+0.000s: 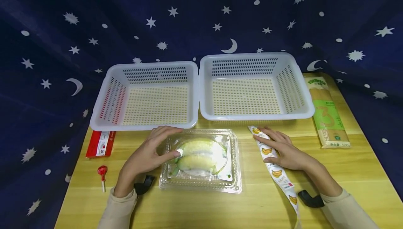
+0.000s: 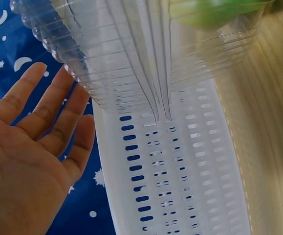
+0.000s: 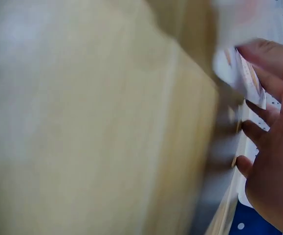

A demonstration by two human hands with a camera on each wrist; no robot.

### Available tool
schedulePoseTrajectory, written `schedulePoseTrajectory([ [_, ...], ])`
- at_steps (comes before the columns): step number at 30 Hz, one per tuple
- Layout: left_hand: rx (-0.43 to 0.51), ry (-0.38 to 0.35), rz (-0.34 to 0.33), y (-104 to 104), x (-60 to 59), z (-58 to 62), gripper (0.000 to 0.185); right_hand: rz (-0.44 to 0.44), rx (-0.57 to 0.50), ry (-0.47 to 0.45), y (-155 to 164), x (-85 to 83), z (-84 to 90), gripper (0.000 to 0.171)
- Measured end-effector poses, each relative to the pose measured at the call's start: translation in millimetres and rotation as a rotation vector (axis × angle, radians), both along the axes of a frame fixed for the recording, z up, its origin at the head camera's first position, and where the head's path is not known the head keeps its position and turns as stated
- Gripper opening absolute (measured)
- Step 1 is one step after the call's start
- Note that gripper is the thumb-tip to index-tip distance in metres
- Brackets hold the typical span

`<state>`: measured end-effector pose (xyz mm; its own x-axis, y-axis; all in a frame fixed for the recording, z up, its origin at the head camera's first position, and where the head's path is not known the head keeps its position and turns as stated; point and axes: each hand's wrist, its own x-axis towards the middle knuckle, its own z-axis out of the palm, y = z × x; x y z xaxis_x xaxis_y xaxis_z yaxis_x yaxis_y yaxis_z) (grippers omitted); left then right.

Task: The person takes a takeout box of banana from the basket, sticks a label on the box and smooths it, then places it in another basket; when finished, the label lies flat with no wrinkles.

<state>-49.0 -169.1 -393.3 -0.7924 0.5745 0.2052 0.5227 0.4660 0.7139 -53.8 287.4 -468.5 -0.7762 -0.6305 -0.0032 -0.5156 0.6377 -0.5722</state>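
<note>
Remotely, I saw left hand [image 1: 149, 155] at the clear container [image 1: 201, 159], right hand [image 1: 289, 154] on the banana-print strip [image 1: 277, 173], both spread loosely.

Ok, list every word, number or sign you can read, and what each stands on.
"3": large, on the long packet's green band.
Other print on that packet: too small or blurred to read surely.
Red packet and banana strip: print too small to read.

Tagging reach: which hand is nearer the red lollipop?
Left. The left hand is right of the lollipop, by the clear clamshell; the right hand is much farther right, at the banana-print strip.
</note>
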Motion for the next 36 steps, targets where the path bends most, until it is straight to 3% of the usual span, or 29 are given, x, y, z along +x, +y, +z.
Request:
schedulePoseTrajectory([
  [5, 0.002, -0.002, -0.003, 0, 0.8, -0.3, 0.062, -0.045, -0.033, -0.033, -2, -0.9, 3.6, 0.079],
  [13, 0.0, 0.01, -0.006, 0, 2.5, 0.2, 0.064, -0.084, -0.183, -0.208, -9, 0.5, 16.4, 0.083],
  [23, 0.013, 0.002, -0.02, 2, 5.7, 3.3, 0.065, 0.006, -0.404, -0.324, -32, 0.6, 39.5, 0.085],
  [29, 0.017, -0.012, -0.054, 5, 8.7, 9.0, 0.064, 0.06, -0.568, -0.5, -46, 2.4, 54.0, 0.076],
  [36, 0.016, -0.012, -0.06, 5, 9.4, 11.6, 0.064, 0.083, -0.67, -0.436, -53, 2.3, 57.4, 0.066],
])
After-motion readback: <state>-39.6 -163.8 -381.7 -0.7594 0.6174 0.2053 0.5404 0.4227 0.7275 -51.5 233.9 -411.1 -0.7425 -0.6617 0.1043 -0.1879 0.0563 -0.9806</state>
